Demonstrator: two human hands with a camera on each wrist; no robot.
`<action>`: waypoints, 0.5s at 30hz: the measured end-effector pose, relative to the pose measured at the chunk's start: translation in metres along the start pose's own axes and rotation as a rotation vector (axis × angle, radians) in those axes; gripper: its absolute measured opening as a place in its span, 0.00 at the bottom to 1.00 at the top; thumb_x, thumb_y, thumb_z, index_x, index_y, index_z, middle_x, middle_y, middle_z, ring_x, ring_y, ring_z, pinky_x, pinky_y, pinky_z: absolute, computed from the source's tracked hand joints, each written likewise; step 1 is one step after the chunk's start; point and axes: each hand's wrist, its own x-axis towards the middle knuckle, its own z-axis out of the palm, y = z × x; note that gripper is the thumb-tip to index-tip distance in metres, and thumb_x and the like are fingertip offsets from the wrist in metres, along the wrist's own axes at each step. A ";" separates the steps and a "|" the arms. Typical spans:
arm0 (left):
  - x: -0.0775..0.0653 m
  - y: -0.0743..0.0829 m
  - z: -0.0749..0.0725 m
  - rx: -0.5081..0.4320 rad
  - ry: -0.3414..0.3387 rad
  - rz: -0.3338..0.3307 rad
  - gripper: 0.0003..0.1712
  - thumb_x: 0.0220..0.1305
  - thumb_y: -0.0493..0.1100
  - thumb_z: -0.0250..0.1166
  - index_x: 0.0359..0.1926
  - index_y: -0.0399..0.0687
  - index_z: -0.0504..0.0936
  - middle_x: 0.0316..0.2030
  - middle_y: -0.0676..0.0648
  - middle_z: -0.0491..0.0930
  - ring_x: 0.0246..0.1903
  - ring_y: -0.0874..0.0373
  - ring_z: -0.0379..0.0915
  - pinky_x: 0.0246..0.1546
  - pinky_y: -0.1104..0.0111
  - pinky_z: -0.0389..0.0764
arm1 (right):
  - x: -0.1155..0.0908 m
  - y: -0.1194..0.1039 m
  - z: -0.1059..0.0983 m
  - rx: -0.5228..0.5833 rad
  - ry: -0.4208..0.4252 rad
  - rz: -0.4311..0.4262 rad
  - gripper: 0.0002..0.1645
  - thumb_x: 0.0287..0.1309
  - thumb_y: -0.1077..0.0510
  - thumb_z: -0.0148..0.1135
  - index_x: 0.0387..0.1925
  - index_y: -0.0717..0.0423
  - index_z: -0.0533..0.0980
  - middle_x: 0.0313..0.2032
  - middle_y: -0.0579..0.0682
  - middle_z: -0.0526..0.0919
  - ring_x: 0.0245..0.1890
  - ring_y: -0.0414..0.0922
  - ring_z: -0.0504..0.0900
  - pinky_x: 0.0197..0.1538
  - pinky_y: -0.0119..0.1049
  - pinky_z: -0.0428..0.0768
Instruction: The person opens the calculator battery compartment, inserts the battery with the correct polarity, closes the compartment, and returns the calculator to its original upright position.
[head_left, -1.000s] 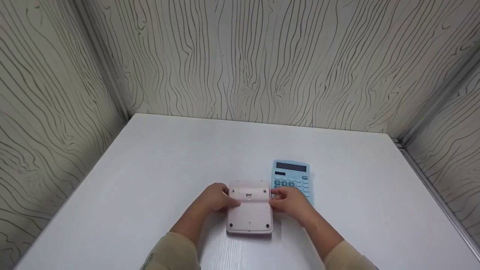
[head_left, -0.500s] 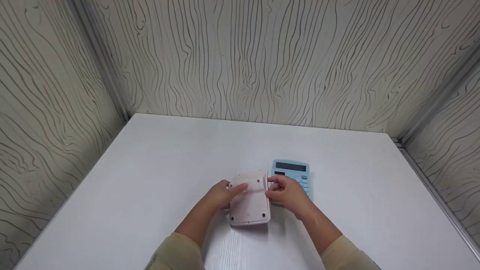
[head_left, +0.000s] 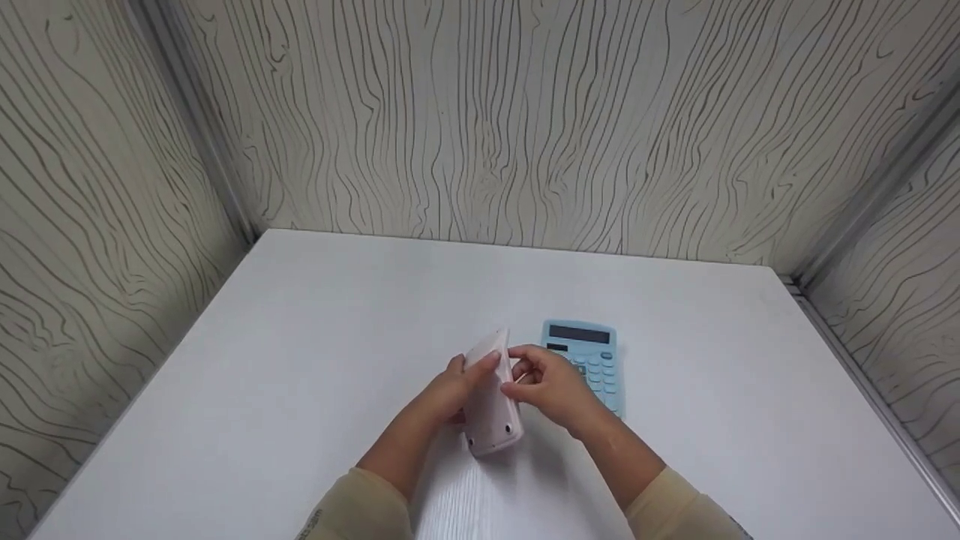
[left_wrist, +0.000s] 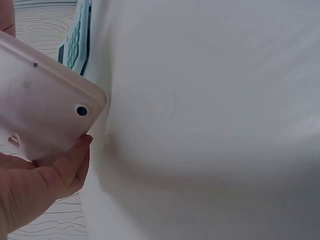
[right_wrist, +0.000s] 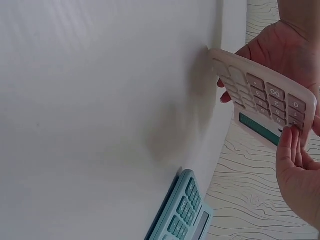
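A pale pink calculator (head_left: 489, 416) is held tilted on its side above the table, its back facing up and left in the head view. My left hand (head_left: 444, 394) grips its left side, the thumb lying across the back. At the opposite edge, my right hand (head_left: 553, 386) pinches it between thumb and fingers. The right wrist view shows the pink calculator's key side (right_wrist: 260, 92), with a green display strip and fingertips on the keys. Its back (left_wrist: 45, 100), with a dark round foot, appears in the left wrist view.
A light blue calculator (head_left: 609, 367) lies face up on the white table (head_left: 360, 315), just right of the pink one and partly covered by my right hand. Wood-grain patterned walls (head_left: 480, 120) enclose the table at the back and sides.
Both hands have lifted the pink calculator and turned it from nearly flat, back up, to steeply tilted. My right hand moved left and slightly up with its edge. The blue calculator stayed put.
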 end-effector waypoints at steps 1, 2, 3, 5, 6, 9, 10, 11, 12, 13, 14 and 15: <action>-0.001 0.001 0.000 -0.003 -0.005 -0.001 0.66 0.42 0.82 0.50 0.69 0.41 0.44 0.63 0.34 0.58 0.54 0.43 0.66 0.48 0.52 0.73 | 0.000 -0.001 0.000 -0.008 -0.002 -0.004 0.29 0.48 0.54 0.69 0.53 0.55 0.72 0.33 0.49 0.76 0.31 0.44 0.75 0.35 0.34 0.76; -0.001 0.002 0.000 -0.007 -0.008 -0.004 0.66 0.42 0.82 0.50 0.69 0.42 0.44 0.63 0.34 0.58 0.54 0.43 0.66 0.48 0.52 0.73 | 0.000 -0.002 0.001 -0.015 -0.002 -0.010 0.29 0.47 0.54 0.69 0.53 0.55 0.72 0.33 0.49 0.76 0.31 0.43 0.75 0.35 0.34 0.76; -0.002 0.003 0.000 -0.006 -0.012 -0.006 0.66 0.42 0.82 0.50 0.70 0.42 0.44 0.63 0.34 0.58 0.53 0.42 0.66 0.48 0.51 0.73 | 0.000 -0.003 0.001 -0.020 -0.003 -0.015 0.29 0.47 0.54 0.69 0.53 0.56 0.72 0.33 0.49 0.76 0.31 0.43 0.75 0.34 0.34 0.76; -0.003 0.004 0.000 -0.006 -0.016 -0.011 0.66 0.41 0.82 0.51 0.70 0.43 0.44 0.62 0.34 0.58 0.53 0.41 0.67 0.48 0.51 0.73 | 0.000 -0.003 0.001 -0.031 -0.005 -0.018 0.29 0.47 0.54 0.69 0.52 0.55 0.72 0.33 0.49 0.77 0.31 0.43 0.75 0.35 0.34 0.76; -0.003 0.004 0.000 -0.003 -0.014 -0.012 0.66 0.41 0.82 0.51 0.70 0.43 0.45 0.62 0.34 0.59 0.52 0.42 0.68 0.48 0.51 0.73 | 0.000 -0.003 0.001 -0.034 -0.007 -0.019 0.29 0.47 0.53 0.69 0.52 0.55 0.72 0.33 0.49 0.77 0.31 0.43 0.75 0.35 0.34 0.76; -0.004 0.004 0.000 -0.015 -0.009 -0.006 0.65 0.42 0.81 0.52 0.69 0.43 0.46 0.61 0.34 0.60 0.51 0.41 0.69 0.47 0.51 0.73 | -0.001 -0.004 0.002 -0.026 -0.010 -0.023 0.29 0.47 0.51 0.69 0.52 0.53 0.73 0.34 0.48 0.77 0.31 0.44 0.76 0.36 0.34 0.77; -0.004 0.005 0.000 -0.023 -0.006 -0.002 0.64 0.42 0.81 0.52 0.69 0.44 0.46 0.61 0.34 0.60 0.51 0.41 0.69 0.48 0.51 0.73 | -0.002 -0.004 0.002 -0.015 -0.012 -0.026 0.29 0.48 0.50 0.68 0.52 0.52 0.73 0.34 0.48 0.77 0.32 0.44 0.76 0.37 0.34 0.78; -0.004 0.005 0.001 -0.037 -0.005 0.002 0.64 0.42 0.81 0.52 0.69 0.45 0.46 0.61 0.34 0.60 0.51 0.42 0.69 0.48 0.51 0.73 | -0.002 -0.003 0.002 0.001 -0.014 -0.030 0.29 0.48 0.48 0.68 0.52 0.52 0.73 0.35 0.48 0.77 0.33 0.44 0.76 0.38 0.34 0.78; -0.003 0.005 0.001 -0.049 -0.004 0.005 0.63 0.43 0.80 0.52 0.70 0.45 0.46 0.61 0.34 0.60 0.51 0.42 0.69 0.48 0.51 0.73 | -0.002 -0.003 0.002 0.021 -0.017 -0.034 0.29 0.49 0.47 0.67 0.52 0.52 0.73 0.35 0.49 0.76 0.33 0.44 0.76 0.38 0.35 0.79; -0.003 0.006 0.002 -0.063 -0.004 0.010 0.63 0.43 0.80 0.52 0.70 0.46 0.45 0.62 0.33 0.60 0.52 0.41 0.69 0.48 0.51 0.73 | -0.002 -0.002 0.002 0.046 -0.020 -0.038 0.29 0.50 0.46 0.66 0.53 0.52 0.73 0.36 0.49 0.76 0.34 0.45 0.76 0.39 0.35 0.79; -0.003 0.007 0.002 -0.080 -0.004 0.016 0.62 0.44 0.80 0.52 0.70 0.46 0.45 0.62 0.33 0.59 0.52 0.41 0.69 0.49 0.51 0.73 | -0.002 -0.001 0.002 0.070 -0.024 -0.040 0.29 0.51 0.45 0.65 0.53 0.52 0.72 0.36 0.50 0.76 0.34 0.45 0.77 0.40 0.36 0.79; -0.003 0.008 0.002 -0.102 -0.004 0.020 0.62 0.45 0.79 0.52 0.70 0.47 0.44 0.62 0.33 0.59 0.52 0.41 0.69 0.49 0.52 0.73 | -0.002 0.000 0.002 0.092 -0.028 -0.041 0.29 0.52 0.44 0.63 0.53 0.52 0.72 0.37 0.51 0.76 0.35 0.45 0.77 0.41 0.36 0.79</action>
